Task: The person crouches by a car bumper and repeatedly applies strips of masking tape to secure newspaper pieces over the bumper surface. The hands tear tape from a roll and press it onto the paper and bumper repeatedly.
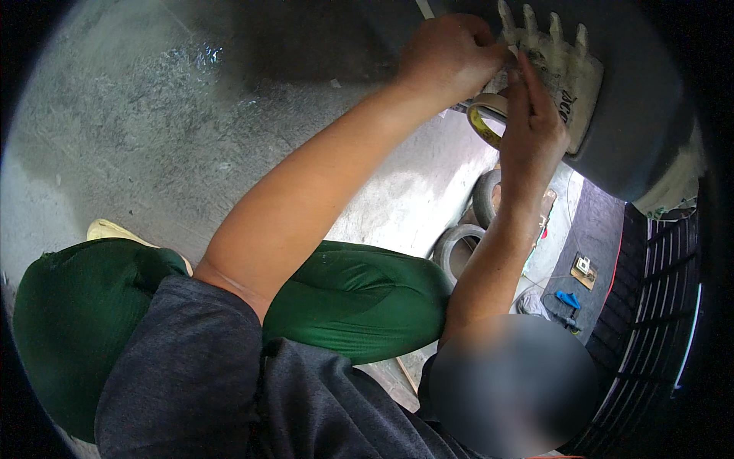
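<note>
My left hand (451,57) is closed in a pinch, its fingertips close to a small pale bit whose kind I cannot make out. Against it, my right hand (531,118) has its thumb and fingers pressed together. A roll of masking tape (483,126), beige outside and yellow within, hangs at my right hand, partly hidden behind its fingers. Both hands are in front of a pale piece with several finger-like prongs (582,92), which bears dark handwritten marks. That piece lies against a large dark grey curved panel (638,99).
Tyres (461,249) lie on the grey concrete floor (191,138) beyond my green-clothed knee (359,298). Farther right are a blue object (567,298), a small white device on a board (583,265) and a dark slatted grille (650,283). A blurred patch covers the lower right.
</note>
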Demonstrator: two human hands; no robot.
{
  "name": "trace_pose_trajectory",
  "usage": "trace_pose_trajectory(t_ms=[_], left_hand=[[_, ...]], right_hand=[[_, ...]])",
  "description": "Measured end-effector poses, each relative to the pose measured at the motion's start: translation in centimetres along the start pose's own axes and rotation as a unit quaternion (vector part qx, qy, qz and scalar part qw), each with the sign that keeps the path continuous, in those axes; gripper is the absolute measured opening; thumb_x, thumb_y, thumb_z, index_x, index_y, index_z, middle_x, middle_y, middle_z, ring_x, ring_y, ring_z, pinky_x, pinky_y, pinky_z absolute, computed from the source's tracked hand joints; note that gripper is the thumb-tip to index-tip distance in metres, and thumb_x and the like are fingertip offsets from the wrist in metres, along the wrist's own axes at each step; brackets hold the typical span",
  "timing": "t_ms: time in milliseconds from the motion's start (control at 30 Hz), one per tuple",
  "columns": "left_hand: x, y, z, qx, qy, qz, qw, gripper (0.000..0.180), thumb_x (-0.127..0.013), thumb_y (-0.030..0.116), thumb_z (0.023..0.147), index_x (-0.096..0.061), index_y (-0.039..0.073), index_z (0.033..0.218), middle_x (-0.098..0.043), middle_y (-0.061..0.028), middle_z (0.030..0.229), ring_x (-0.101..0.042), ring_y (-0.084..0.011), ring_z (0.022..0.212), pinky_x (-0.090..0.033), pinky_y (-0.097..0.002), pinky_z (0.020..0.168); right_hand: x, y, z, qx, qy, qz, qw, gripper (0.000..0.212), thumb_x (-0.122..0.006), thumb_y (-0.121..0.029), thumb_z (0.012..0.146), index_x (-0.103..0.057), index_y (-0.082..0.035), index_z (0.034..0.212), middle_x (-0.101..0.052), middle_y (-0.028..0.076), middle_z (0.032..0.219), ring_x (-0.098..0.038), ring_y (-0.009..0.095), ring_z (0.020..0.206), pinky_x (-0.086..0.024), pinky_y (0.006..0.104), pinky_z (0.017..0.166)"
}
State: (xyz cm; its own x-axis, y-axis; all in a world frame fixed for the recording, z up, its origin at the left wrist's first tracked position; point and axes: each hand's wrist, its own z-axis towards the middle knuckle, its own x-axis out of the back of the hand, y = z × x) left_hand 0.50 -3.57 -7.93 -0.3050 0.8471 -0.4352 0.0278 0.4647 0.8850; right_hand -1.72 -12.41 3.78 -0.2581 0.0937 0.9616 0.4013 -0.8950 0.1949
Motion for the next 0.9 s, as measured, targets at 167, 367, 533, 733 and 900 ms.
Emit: trace_pose_trajectory(t_ms=[167, 367, 533, 733, 900], left_hand=[[-0.6, 0.3, -0.4, -0.006, 0.046, 0.005, 0.999, 0.036, -0.074, 0.044, 0.077, -0.080, 0.011, 0.089, -0.076, -0.0147, 0.084, -0.075, -0.0334, 0.080, -0.058, -0.0440, 0.077], [-0.4, 0.7, -1.8, -0.060, 0.073, 0.050, 0.994, 0.025, -0.070, 0.031, 0.087, -0.074, 0.008, 0.096, -0.074, -0.0147, 0.089, -0.073, -0.0333, 0.080, -0.058, -0.0440, 0.073], [-1.3, -0.6, -2.6, -0.190, 0.156, 0.012, 0.969, 0.022, -0.072, 0.030, 0.088, -0.076, 0.011, 0.100, -0.075, -0.0118, 0.094, -0.075, -0.0322, 0.081, -0.060, -0.0418, 0.072], [-1.9, -1.5, -3.1, -0.277, 0.152, 0.061, 0.947, 0.025, -0.072, 0.024, 0.090, -0.073, 0.017, 0.114, -0.074, -0.0093, 0.094, -0.074, -0.0311, 0.082, -0.061, -0.0412, 0.069], [-1.3, -1.7, -3.6, -0.285, 0.126, 0.134, 0.941, 0.037, -0.076, 0.027, 0.087, -0.071, 0.020, 0.123, -0.075, -0.0110, 0.095, -0.076, -0.0290, 0.084, -0.062, -0.0405, 0.067]], right_hand=[[0.7, -0.8, -0.1, -0.010, 0.037, 0.025, 0.999, 0.028, -0.065, -0.018, 0.103, -0.075, -0.013, 0.128, -0.080, 0.009, 0.095, -0.075, 0.013, 0.087, -0.059, 0.0301, 0.075], [1.9, -1.2, -0.9, -0.077, 0.014, 0.084, 0.993, 0.027, -0.064, -0.015, 0.103, -0.075, -0.010, 0.127, -0.078, 0.008, 0.091, -0.071, 0.010, 0.084, -0.054, 0.0248, 0.074], [1.4, -0.6, -1.0, -0.057, -0.009, 0.086, 0.995, 0.030, -0.062, -0.014, 0.104, -0.073, -0.010, 0.131, -0.077, 0.009, 0.093, -0.071, 0.010, 0.085, -0.053, 0.0259, 0.075], [1.2, -0.5, -1.2, -0.074, -0.017, 0.112, 0.991, 0.030, -0.062, -0.015, 0.103, -0.073, -0.010, 0.131, -0.078, 0.010, 0.095, -0.073, 0.013, 0.086, -0.055, 0.0283, 0.078], [1.7, -0.2, -1.3, -0.085, -0.033, 0.082, 0.992, 0.030, -0.063, -0.017, 0.103, -0.073, -0.010, 0.131, -0.078, 0.010, 0.095, -0.073, 0.013, 0.088, -0.056, 0.0285, 0.079]])
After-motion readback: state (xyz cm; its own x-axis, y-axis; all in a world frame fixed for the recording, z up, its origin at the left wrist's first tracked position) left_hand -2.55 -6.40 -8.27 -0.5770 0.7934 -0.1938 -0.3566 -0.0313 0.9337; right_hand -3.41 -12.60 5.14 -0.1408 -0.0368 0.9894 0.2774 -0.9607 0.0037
